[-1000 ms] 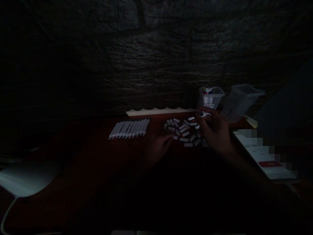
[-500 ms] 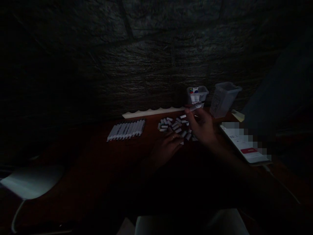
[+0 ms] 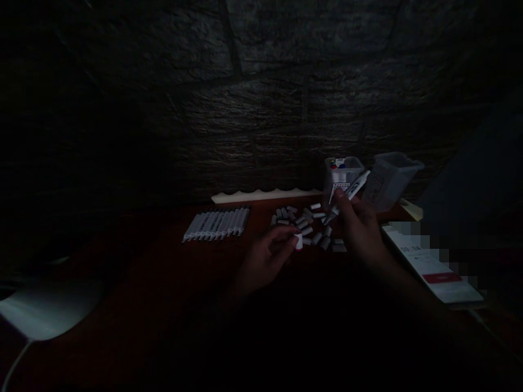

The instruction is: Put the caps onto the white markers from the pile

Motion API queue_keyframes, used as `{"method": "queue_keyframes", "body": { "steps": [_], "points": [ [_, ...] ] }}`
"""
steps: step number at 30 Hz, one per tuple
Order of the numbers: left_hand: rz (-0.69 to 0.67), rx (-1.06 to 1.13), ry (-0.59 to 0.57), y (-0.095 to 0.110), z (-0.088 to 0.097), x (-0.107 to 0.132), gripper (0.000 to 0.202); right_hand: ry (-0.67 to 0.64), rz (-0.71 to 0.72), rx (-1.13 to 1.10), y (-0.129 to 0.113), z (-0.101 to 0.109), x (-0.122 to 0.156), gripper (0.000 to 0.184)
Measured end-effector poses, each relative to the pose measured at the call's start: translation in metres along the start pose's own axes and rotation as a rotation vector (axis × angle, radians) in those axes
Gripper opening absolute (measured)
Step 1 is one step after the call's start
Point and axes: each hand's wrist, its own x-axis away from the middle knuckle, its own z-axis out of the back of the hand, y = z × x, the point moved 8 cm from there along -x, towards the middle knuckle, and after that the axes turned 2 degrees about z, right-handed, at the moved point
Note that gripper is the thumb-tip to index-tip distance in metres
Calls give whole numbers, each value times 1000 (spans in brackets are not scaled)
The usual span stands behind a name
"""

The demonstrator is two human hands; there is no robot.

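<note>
The scene is very dark. My right hand [image 3: 357,226] is closed round a white marker [image 3: 350,193], which slants up toward a clear tub [image 3: 342,177] with several markers in it. My left hand [image 3: 265,256] pinches a small white cap with a red end [image 3: 298,240]. Between the hands lies a scatter of several white caps [image 3: 306,223] on the reddish-brown table [image 3: 163,283]. A neat row of several white markers [image 3: 216,224] lies to the left.
A second clear tub [image 3: 392,179] tilts at the right of the first. A phone with a lit screen [image 3: 433,264] lies at the right. A pale scalloped strip [image 3: 265,194] runs along the stone wall. A white object with a cable [image 3: 44,307] sits at the left edge.
My right hand has drawn a marker out from the tub and back toward me. My left hand has picked up a cap from the pile.
</note>
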Motion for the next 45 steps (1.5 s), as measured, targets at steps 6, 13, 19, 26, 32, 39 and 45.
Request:
{"method": "queue_keyframes", "body": {
  "steps": [6, 13, 19, 26, 32, 39, 45],
  "points": [
    [93, 237, -3, -14, -5, -2, 24, 6, 11, 101, -11, -4, 9, 40],
    [54, 107, 32, -10, -1, -4, 20, -99, 136, 185, -15, -12, 12, 29],
    [55, 147, 51, -12, -1, -4, 24, -113, 186, 221, -21, -15, 13, 26],
    [37, 58, 101, -9, 3, -4, 21, -211, 358, 320, -34, -29, 26, 10],
    [32, 39, 125, -9, 3, -2, 21, -263, 422, 404, -28, -29, 31, 10],
    [55, 55, 120, -6, 4, -1, 18, -394, 532, 557, -33, -44, 38, 9],
    [114, 183, 97, 0, -4, 4, 21, -172, 650, 712, -46, -19, 22, 13]
  ]
}}
